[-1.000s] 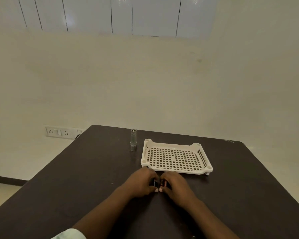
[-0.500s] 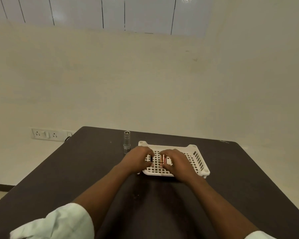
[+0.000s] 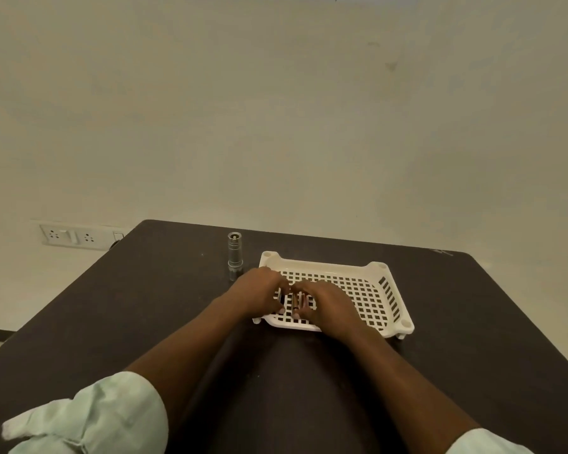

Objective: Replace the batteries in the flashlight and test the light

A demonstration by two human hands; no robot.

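A silver flashlight (image 3: 235, 255) stands upright on the dark table (image 3: 145, 306), just left of a white perforated tray (image 3: 368, 290). Both hands rest over the tray's left part. My left hand (image 3: 259, 294) has its fingers curled down over a dark battery at about the tray floor. My right hand (image 3: 325, 304) is curled next to it, and small reddish-brown batteries (image 3: 297, 299) show between the two hands. Whether the batteries lie in the tray or are still gripped is hard to tell.
A wall socket strip (image 3: 76, 235) sits on the pale wall beyond the table's far left corner. The table's far edge runs just behind the flashlight and tray. Pale green sleeves show at the bottom corners.
Both hands have moved forward from the bare table in front of the tray to over the tray's left part, carrying the batteries. The camera has tilted down.
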